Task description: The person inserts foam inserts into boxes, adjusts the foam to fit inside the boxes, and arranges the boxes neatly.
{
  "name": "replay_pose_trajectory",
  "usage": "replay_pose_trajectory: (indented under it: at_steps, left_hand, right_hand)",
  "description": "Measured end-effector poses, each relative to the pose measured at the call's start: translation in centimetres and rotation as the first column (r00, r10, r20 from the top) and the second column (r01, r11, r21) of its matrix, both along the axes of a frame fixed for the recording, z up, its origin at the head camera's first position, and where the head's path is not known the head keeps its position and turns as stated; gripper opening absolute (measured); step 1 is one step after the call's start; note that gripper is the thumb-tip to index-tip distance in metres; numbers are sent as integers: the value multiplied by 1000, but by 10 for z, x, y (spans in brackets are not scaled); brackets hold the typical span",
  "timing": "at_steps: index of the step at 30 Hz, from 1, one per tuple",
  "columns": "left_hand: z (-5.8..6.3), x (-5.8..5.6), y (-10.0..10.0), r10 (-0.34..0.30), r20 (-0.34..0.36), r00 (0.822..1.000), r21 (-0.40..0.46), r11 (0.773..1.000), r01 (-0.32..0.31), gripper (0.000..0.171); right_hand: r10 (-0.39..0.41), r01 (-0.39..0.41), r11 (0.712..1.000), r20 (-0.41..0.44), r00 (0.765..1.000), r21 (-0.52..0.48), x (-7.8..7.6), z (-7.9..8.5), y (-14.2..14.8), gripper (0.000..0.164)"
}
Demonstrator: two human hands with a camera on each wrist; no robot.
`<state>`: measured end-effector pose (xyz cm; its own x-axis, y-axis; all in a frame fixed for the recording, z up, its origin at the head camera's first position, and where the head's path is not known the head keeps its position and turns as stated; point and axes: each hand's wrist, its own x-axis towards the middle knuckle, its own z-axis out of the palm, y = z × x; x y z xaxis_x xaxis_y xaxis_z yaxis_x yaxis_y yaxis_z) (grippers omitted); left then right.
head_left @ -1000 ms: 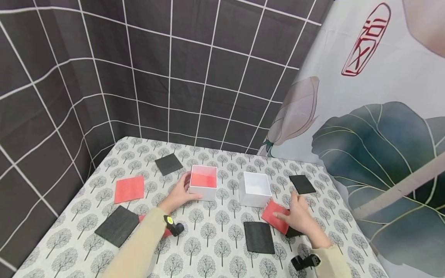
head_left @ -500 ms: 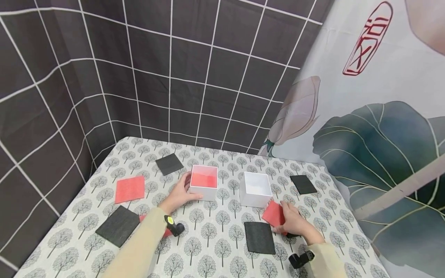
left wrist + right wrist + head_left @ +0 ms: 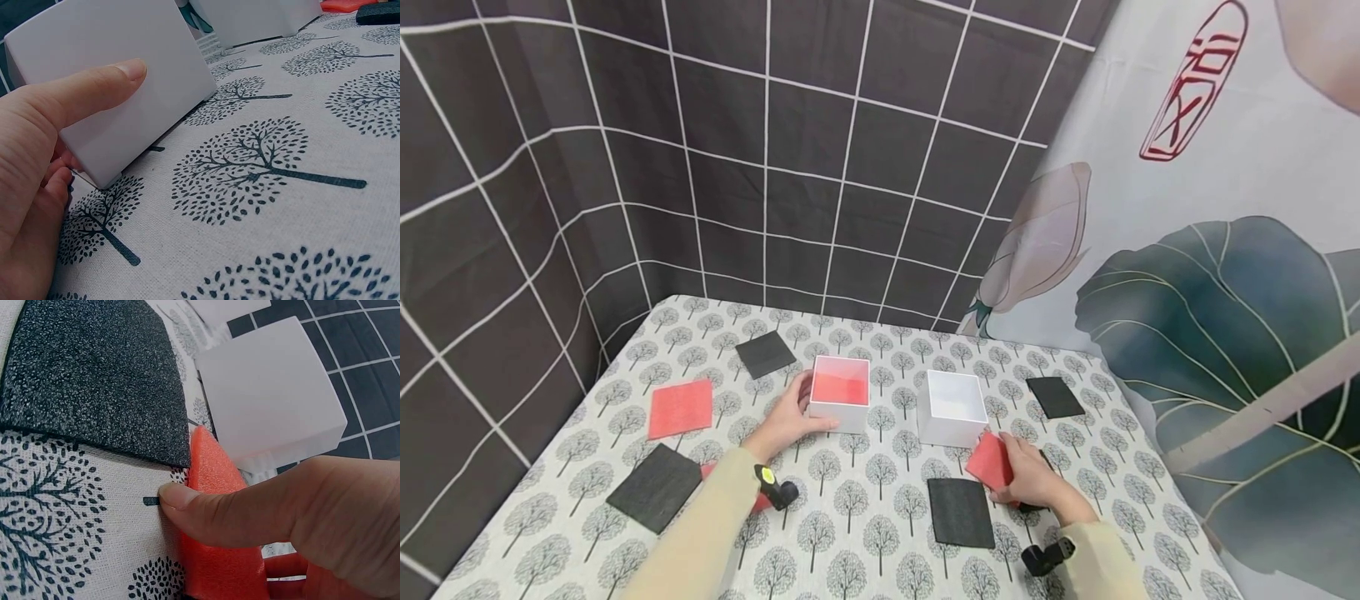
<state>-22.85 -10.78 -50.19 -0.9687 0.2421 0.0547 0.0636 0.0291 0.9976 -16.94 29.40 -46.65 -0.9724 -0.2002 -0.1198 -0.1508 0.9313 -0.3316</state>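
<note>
My left hand grips a white open-topped box at its left side, thumb across the front wall and fingers behind. Red material shows inside that box. To its right stands a second white box, with no sheet visible in it from the head view. My right hand holds a red foam sheet by its edges, just in front of the second box. In the right wrist view the thumb presses one edge of the sheet, which bends slightly. A black piece under the hand is mostly hidden.
Black sheets lie at the back left, front left, front centre and back right. One red sheet lies at the left; another is partly under the left sleeve. A tree-patterned cloth covers the table.
My right hand has come down onto the red sheet and its fingers have closed about the edges. The left hand and both boxes have stayed in place.
</note>
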Motion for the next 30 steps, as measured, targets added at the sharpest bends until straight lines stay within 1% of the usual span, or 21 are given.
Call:
replay_pose_trajectory:
  at_steps: [4,7,14,17,21,24,26,30]
  left_hand:
    - [-15,-8,0,11,-6,1000,15,1000,-11,106]
    - [-19,-9,1,21,-12,1000,13,1000,-21,106]
    - [-21,-9,1,32,-17,999,11,999,-32,107]
    - [-21,-9,1,32,-15,999,15,999,-32,107]
    - [-22,-10,1,25,-20,999,21,999,-25,106]
    - [-21,-9,1,25,-12,1000,20,999,-25,105]
    - [-17,-7,1,21,-8,1000,21,1000,-20,104]
    - [-3,0,0,2,-11,1000,16,1000,-2,102]
  right_hand:
    - [7,-7,1000,-15,1000,-5,-1,-1,1,100]
    - [-8,8,1000,5,1000,-17,0,0,2,101]
    - [-15,16,999,17,1000,-28,6,11,-2,105]
    - [-14,15,999,21,1000,-34,8,16,-4,104]
    - [3,-3,1000,-1,1000,-26,12,22,-8,101]
    - [23,-23,1000,-20,1000,-10,15,26,-11,97]
    - [29,-29,1000,-20,999,-1,16,29,-13,96]
    - [27,-27,1000,-2,1000,6,20,32,-16,95]
